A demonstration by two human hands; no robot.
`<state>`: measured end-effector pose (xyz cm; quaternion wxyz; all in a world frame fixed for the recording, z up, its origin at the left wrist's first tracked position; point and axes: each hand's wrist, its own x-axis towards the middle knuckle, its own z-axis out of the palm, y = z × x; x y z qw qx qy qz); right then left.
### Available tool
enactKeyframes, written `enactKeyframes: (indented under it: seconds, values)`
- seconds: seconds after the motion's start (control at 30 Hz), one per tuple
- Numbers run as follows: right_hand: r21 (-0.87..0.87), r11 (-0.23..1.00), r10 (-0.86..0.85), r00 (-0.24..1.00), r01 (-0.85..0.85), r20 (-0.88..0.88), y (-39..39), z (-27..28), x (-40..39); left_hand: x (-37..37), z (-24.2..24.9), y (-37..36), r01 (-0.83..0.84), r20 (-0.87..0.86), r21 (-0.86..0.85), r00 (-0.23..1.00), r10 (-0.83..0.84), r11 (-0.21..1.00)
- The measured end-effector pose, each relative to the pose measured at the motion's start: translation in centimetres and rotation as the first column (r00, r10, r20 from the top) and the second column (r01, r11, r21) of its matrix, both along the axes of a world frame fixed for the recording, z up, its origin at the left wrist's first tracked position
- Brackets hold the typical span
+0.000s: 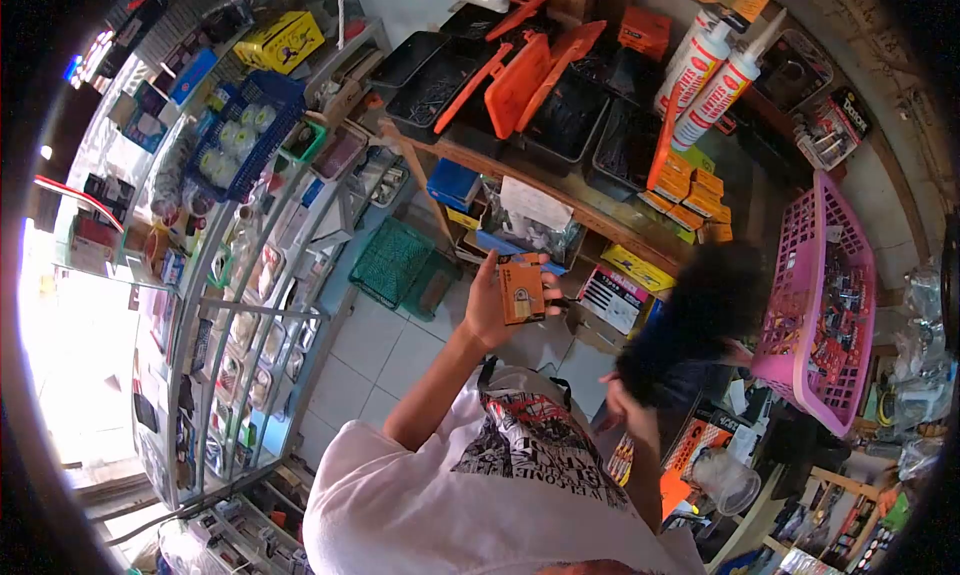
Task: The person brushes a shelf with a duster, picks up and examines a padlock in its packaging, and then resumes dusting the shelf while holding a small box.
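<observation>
My left hand [490,308] is raised at the middle of the view, its fingers wrapped round a small orange box [521,293] with a padlock picture on its face. Lower right, my right hand [628,407] closes round the lower end of a black fluffy duster [700,310]. Its bushy head is blurred and points up and right, over the front of the wooden shelf unit. The duster's handle is hidden by my fingers.
Black bins with orange lids [520,85] stand on the wooden counter [600,220], near sealant tubes [715,100] and small orange boxes [690,203]. A pink basket [815,305] is at right. A green basket [392,263] sits on the floor; glass shelves [230,305] line the left.
</observation>
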<state>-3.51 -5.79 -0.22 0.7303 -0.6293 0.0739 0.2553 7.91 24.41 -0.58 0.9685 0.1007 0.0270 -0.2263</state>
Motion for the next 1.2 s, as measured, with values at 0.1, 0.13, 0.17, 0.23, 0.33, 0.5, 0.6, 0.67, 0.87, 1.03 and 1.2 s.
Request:
enactKeyframes:
  seconds: [0.1, 0.13, 0.17, 0.23, 0.33, 0.5, 0.6, 0.67, 0.87, 1.03, 1.2]
  values:
    - [-0.142, 0.985, 0.105, 0.994, -0.103, 0.004, 1.6, -1.9, -2.0, 0.2, -0.1, 0.4, 0.017, 0.061, -0.127, 0.998, -0.009, 0.992]
    - [-0.204, 0.969, 0.136, 0.99, -0.139, -0.028, 2.2, -1.7, -2.2, 0.2, 0.1, 0.6, 0.033, 0.095, -0.191, 0.995, -0.015, 0.981]
    - [-0.263, 0.948, 0.167, 0.984, -0.178, -0.062, 2.8, -1.2, -2.3, 0.1, 0.3, 0.7, -0.031, 0.002, -0.111, 1.0, 0.032, 0.993]
    - [-0.338, 0.914, 0.193, 0.973, -0.226, -0.128, 4.6, 2.1, -1.4, -0.1, 2.4, 0.8, -0.141, -0.172, 0.069, 0.973, 0.151, 0.988]
    - [-0.252, 0.955, 0.114, 0.977, -0.158, -0.18, 4.9, 0.4, -1.2, 0.1, 2.0, 1.7, -0.191, -0.102, 0.009, 0.976, 0.191, 0.982]
    - [-0.384, 0.863, 0.359, 0.933, -0.329, 0.008, 5.0, 0.6, 0.1, -0.1, 0.6, 3.5, -0.114, 0.182, -0.136, 0.974, 0.137, 0.984]
    - [-0.394, 0.846, 0.419, 0.905, -0.36, 0.072, 4.5, -1.0, 0.7, -0.3, 0.0, 4.5, -0.162, 0.01, -0.159, 0.986, 0.166, 0.974]
    - [-0.444, 0.806, 0.399, 0.913, -0.392, -0.082, 5.0, 0.6, 1.1, -1.2, 0.8, 5.0, -0.21, -0.179, -0.227, 0.969, 0.171, 0.951]
    - [-0.448, 0.803, 0.464, 0.884, -0.393, 0.058, 5.8, 2.1, 2.2, -0.8, 0.4, 4.9, -0.283, -0.091, -0.106, 0.957, 0.274, 0.953]
    - [-0.364, 0.846, 0.459, 0.88, -0.391, 0.122, 6.7, 3.1, 2.7, -1.1, 0.1, 5.5, -0.264, 0.136, -0.11, 0.951, 0.278, 0.958]
    - [-0.387, 0.83, 0.494, 0.853, -0.403, 0.17, 6.6, 1.6, 2.9, -0.5, 0.0, 6.0, -0.283, 0.108, -0.029, 0.953, 0.284, 0.959]
